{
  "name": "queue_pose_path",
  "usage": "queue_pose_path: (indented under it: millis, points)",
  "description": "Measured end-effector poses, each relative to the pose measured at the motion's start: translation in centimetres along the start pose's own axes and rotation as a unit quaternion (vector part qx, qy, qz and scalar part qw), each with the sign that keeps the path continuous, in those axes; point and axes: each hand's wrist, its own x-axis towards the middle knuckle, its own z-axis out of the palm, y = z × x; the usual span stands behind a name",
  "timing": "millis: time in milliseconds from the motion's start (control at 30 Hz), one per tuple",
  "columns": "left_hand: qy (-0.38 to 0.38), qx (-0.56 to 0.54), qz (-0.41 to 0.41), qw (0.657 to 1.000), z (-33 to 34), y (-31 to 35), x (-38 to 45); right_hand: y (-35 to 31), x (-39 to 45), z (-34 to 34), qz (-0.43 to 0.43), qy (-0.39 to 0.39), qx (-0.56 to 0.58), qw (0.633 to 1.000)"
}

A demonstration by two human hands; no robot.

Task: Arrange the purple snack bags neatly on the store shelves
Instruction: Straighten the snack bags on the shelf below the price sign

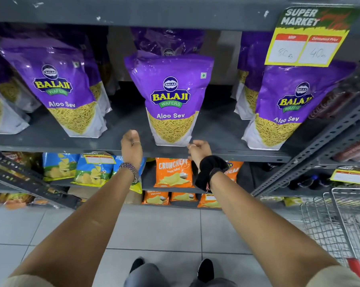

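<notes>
A purple Aloo Sev snack bag [170,96] stands upright at the middle of the grey shelf [121,139], with another purple bag [168,41] behind it. Further purple bags stand to the left [57,85] and to the right [289,104], each with more behind. My left hand [131,145] hovers at the shelf's front edge, just left of the middle bag's base, fingers loosely curled and holding nothing. My right hand [198,150] is just below the bag's right bottom corner, fingers curled, apart from the bag or barely touching it.
A yellow price sign [307,38] hangs from the upper shelf at right. Orange chip bags [173,172] and blue-green chip bags [92,168] fill the lower shelves. A wire shopping trolley [340,220] stands at the right on the tiled floor.
</notes>
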Motion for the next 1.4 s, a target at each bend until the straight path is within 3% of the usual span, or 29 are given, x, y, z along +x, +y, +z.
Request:
queue_pose_path:
  millis: [200,267,333,467,600,667,967,1400]
  points:
    - [0.193,0.051,-0.031,0.979,-7.6,-1.8,5.6,-1.4,-3.0,7.5,0.019,-0.115,0.020,0.993]
    - [0.202,0.048,-0.002,0.978,-10.7,-1.5,7.4,-2.2,-3.5,11.3,0.012,-0.117,0.036,0.992]
    - [0.151,0.068,0.014,0.986,-14.0,-1.9,10.4,-3.3,-3.9,15.3,0.006,-0.101,0.063,0.993]
    - [-0.021,0.055,0.043,0.997,-19.2,-3.4,17.1,-6.5,-3.9,22.0,-0.017,-0.096,0.105,0.990]
    - [-0.192,0.112,0.133,0.966,-21.5,-2.9,18.8,-9.2,-2.9,26.4,-0.035,-0.103,0.094,0.990]
    - [-0.232,0.098,0.137,0.958,-22.0,-2.8,19.6,-9.8,-2.3,27.8,-0.034,-0.112,0.083,0.990]
    - [-0.253,0.072,0.067,0.962,-22.9,-3.3,20.8,-8.2,-2.4,29.6,-0.043,-0.037,0.045,0.997]
    - [-0.272,0.042,0.049,0.960,-23.8,-3.4,20.0,-7.4,-3.5,29.6,-0.047,-0.036,0.054,0.997]
